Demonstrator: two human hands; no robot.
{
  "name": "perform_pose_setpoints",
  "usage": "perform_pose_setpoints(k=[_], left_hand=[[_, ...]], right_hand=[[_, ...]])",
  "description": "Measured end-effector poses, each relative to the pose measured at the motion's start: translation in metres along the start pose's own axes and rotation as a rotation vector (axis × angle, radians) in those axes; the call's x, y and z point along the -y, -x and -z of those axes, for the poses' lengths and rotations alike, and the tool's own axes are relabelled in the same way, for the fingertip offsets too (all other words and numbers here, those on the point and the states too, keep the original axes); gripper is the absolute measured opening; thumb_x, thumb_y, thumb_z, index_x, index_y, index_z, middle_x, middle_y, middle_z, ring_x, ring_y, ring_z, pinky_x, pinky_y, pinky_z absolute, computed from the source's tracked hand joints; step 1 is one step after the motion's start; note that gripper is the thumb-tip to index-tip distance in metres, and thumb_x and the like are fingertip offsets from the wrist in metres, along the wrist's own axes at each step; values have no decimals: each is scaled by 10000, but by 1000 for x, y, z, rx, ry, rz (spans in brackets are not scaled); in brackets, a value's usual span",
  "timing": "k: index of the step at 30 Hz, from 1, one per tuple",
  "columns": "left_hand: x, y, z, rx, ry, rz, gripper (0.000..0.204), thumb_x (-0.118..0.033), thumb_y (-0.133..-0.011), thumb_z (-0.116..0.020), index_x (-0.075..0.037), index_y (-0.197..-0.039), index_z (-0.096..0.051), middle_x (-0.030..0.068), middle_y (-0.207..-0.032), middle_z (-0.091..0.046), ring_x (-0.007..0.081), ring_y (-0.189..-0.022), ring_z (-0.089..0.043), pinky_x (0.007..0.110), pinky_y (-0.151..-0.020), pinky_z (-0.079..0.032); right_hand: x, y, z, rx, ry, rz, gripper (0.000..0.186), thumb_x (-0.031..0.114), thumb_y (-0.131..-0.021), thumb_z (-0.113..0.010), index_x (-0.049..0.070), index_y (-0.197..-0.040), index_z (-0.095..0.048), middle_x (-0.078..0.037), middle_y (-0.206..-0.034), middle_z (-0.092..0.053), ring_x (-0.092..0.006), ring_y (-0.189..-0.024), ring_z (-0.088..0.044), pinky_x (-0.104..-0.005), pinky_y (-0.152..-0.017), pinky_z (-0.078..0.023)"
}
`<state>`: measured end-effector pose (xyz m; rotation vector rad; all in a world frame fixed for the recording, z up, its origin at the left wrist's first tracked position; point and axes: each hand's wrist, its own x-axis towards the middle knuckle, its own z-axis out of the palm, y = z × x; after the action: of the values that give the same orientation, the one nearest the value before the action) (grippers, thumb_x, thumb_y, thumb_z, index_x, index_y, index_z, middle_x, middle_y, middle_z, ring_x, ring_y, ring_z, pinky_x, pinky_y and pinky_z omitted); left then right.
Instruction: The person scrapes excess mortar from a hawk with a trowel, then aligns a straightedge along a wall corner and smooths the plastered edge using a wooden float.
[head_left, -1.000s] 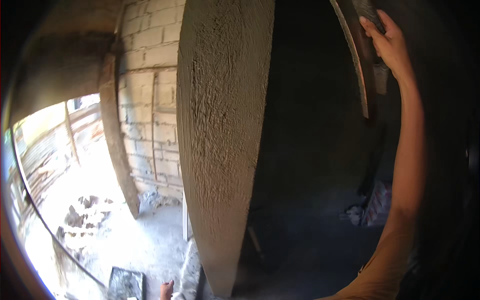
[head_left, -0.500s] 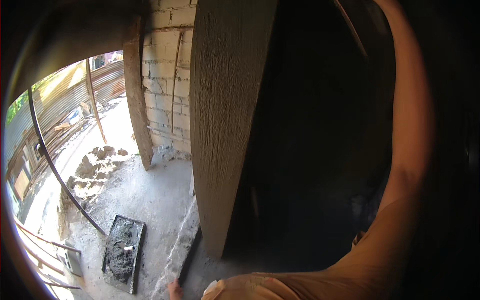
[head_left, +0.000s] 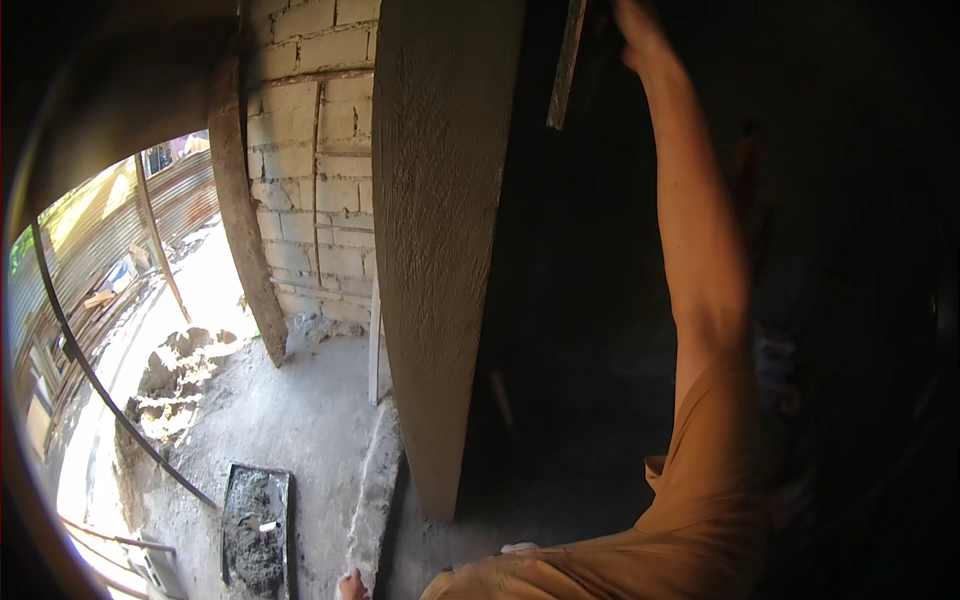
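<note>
My right arm rises along the right side, and my right hand is high up in shadow near the top edge. It looks closed on a narrow flat strip seen nearly edge-on; darkness hides most of the grip. Left of the strip stands a tall column coated in grey mortar, its face streaked and rough in places. Strip and column appear apart. My left hand is not in view. At the bottom edge a small bit of bare skin shows, apparently a foot.
A black-rimmed tray of grey mortar with a small pale object lies on the floor. Behind the column are a block wall and a leaning board. A thin curved bar crosses the left. Rubble lies beyond.
My right hand and the strip have come left and into view, nearer the column. My view has shifted, so the floor and tray sit lower.
</note>
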<state>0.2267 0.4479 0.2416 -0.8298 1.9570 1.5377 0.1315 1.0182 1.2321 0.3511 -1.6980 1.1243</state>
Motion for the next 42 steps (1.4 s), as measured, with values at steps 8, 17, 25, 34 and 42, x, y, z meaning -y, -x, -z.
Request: perform_pose_setpoints(k=[8, 17, 25, 34, 42], left_hand=[[-1, 35, -40, -134, 145, 205, 580, -491, -930, -626, -61, -1308, -534, 128, -943, -609, 255, -649, -575, 410, -486, -443], [49, 84, -49, 19, 22, 209, 639, -546, -893, -665, -53, -1286, -561, 170, -996, -616, 348, -689, -621, 478, -544, -503], [26, 80, -8, -127, 65, 190, 549, -454, -917, -646, -18, -1245, -595, 106, -796, -600, 223, -630, -567, 389, -494, -434], [10, 70, -17, -71, -58, 255, 597, -514, -923, -628, -87, -1333, -556, 111, -1099, -611, 246, -850, -622, 357, -594, -473], [12, 97, -59, -74, -83, 189, 590, -514, -909, -652, -56, -1277, -600, 58, -1023, -646, 187, -779, -615, 345, -608, -477]], right_hand=[[-11, -25, -23, 104, -57, 18, 137, 204, -1005, -557, 105, -920, -597, 23, -704, -522, -109, -585, -475, -304, -538, -405], [-113, 57, -23, 166, 37, -97, 432, 235, -981, -591, 11, -1327, -464, -8, -703, -547, -142, -612, -512, -366, -597, -452], [-318, 312, -33, -17, -85, -626, 577, 191, -946, -697, -22, -1415, -438, -40, -846, -674, -118, -650, -598, -273, -649, -500], [-255, 343, -31, -211, -285, -459, 257, 85, -974, -614, -1, -1205, -540, -84, -880, -652, -129, -651, -610, -275, -580, -509], [-266, 362, -31, 149, -240, -418, 518, 188, -969, -646, 30, -1425, -459, -69, -1323, -560, -176, -1165, -545, -345, -998, -439]])
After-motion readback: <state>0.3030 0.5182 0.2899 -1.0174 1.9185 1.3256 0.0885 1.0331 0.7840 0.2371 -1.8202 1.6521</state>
